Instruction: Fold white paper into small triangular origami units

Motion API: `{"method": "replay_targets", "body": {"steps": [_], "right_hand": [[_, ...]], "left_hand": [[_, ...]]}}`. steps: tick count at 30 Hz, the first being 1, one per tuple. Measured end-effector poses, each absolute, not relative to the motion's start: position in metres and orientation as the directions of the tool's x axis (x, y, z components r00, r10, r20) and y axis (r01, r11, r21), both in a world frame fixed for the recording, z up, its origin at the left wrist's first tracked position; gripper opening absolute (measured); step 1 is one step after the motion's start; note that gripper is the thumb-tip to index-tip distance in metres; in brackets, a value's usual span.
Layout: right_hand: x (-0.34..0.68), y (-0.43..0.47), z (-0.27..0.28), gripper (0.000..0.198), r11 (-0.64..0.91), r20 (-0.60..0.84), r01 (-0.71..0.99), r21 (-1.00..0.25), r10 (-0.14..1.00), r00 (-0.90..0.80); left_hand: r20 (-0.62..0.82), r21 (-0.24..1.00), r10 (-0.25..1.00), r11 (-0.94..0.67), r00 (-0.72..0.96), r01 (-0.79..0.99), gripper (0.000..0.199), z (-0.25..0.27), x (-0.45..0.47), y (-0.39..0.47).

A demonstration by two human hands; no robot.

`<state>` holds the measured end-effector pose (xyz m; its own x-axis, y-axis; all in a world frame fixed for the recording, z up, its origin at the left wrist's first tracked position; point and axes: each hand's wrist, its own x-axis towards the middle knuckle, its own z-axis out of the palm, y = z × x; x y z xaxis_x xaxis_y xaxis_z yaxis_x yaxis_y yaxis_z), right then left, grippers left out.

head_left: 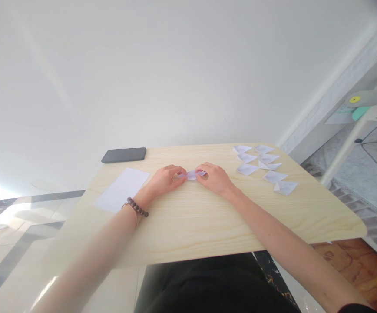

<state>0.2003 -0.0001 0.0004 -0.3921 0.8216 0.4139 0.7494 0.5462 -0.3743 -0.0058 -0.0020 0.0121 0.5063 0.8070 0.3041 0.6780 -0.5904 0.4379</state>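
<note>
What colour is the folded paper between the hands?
The folded paper looks white, faintly violet, best seen in the head view.

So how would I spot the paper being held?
Find the pale wood-grain table. Near its middle, between the left hand and right hand, is a small folded white paper. Unlike the folded papers at right, it's held in both hands.

Paper at the centre: the creased piece point(191, 175) looks thin and matt. Matt paper again in the folded shapes point(247, 169), and the flat sheet point(121, 188) runs smooth! Beneath, the tabletop point(201, 226) shows wood grain, smooth-faced. Now the phone point(124, 154), smooth and dark; beads point(138, 207) with a dull gleam; soft matt black cloth point(208, 287); glossy floor tiles point(22, 217) catching light; a smooth, matt wall point(182, 78).
</note>
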Motion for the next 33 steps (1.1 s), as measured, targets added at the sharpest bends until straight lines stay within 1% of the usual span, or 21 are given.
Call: {"method": "replay_targets", "body": {"steps": [4,10,17,20,23,26,30,33], "right_hand": [[0.199,-0.003,0.001,0.017,0.564,0.404,0.752,-0.341,0.81,-0.425],[0.192,-0.006,-0.001,0.019,0.594,0.378,0.746,-0.3,0.792,-0.479],[0.189,-0.006,-0.003,0.016,0.603,0.363,0.753,-0.264,0.785,-0.501],[0.19,-0.005,-0.002,0.017,0.591,0.351,0.764,-0.258,0.794,-0.496],[0.192,-0.003,-0.002,0.018,0.575,0.353,0.775,-0.262,0.805,-0.477],[0.196,-0.001,-0.001,0.017,0.556,0.36,0.781,-0.284,0.817,-0.451],[0.202,0.002,0.001,0.017,0.536,0.352,0.763,-0.362,0.836,-0.42],[0.208,0.005,0.002,0.019,0.545,0.318,0.71,-0.446,0.838,-0.443]], "left_hand": [[0.285,0.404,0.798,-0.602,0.53,0.689,0.027,0.015,-0.003,-0.005],[0.272,0.331,0.8,-0.6,0.535,0.729,0.028,0.016,0.003,-0.009],[0.265,0.288,0.804,-0.592,0.532,0.753,0.027,0.013,0.009,-0.011],[0.277,0.308,0.808,-0.587,0.52,0.749,0.028,0.013,0.008,-0.011],[0.297,0.36,0.813,-0.581,0.501,0.73,0.027,0.013,0.005,-0.009],[0.283,0.405,0.812,-0.583,0.51,0.704,0.026,0.013,-0.001,-0.004],[0.273,0.455,0.82,-0.57,0.502,0.684,0.021,0.01,-0.006,0.003],[0.29,0.468,0.83,-0.558,0.477,0.686,0.021,0.006,-0.008,0.007]]}}
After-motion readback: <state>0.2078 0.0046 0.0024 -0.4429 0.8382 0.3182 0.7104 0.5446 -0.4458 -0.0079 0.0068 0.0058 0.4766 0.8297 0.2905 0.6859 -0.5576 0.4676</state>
